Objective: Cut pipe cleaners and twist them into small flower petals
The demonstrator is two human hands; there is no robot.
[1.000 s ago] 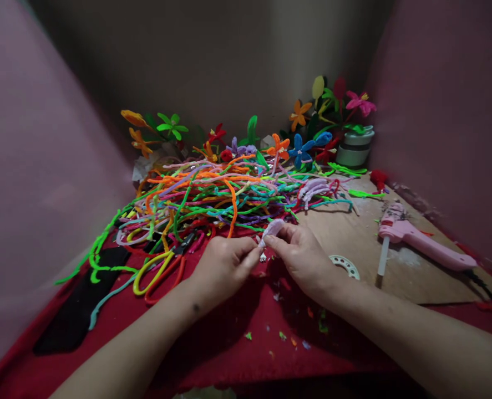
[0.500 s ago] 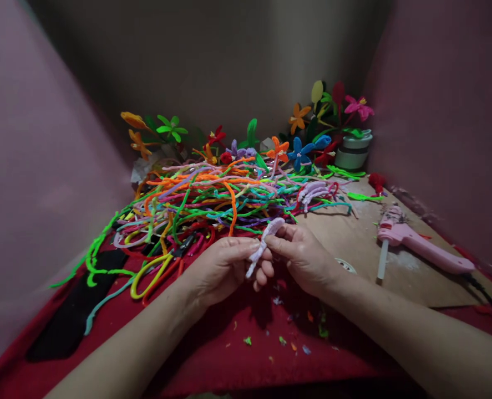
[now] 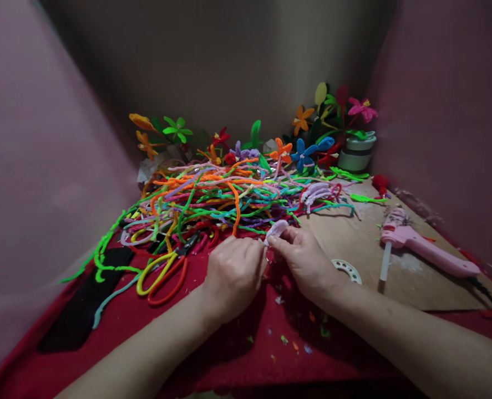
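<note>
A pale lilac pipe-cleaner petal (image 3: 277,228) is held between my two hands above the red cloth. My right hand (image 3: 302,252) pinches its broad looped part between thumb and fingertips. My left hand (image 3: 236,271) is closed in a fist, knuckles up, around the narrow lower end, which its fingers hide. Just beyond my hands lies a big heap of coloured pipe cleaners (image 3: 212,194). Several similar lilac pieces (image 3: 316,194) rest at the heap's right side.
Scissors with yellow and red handles (image 3: 166,277) lie left of my hands, near a black cloth strip (image 3: 85,302). On the brown board (image 3: 420,285) at right are a pink glue gun (image 3: 429,249) and a white holed ring (image 3: 348,270). Pipe-cleaner flowers (image 3: 302,152) stand behind; trimmings (image 3: 295,346) litter the red cloth.
My left hand has turned over from a palm-up pinch to a knuckles-up fist on the petal's lower end, which is now hidden. The view has shifted slightly.
</note>
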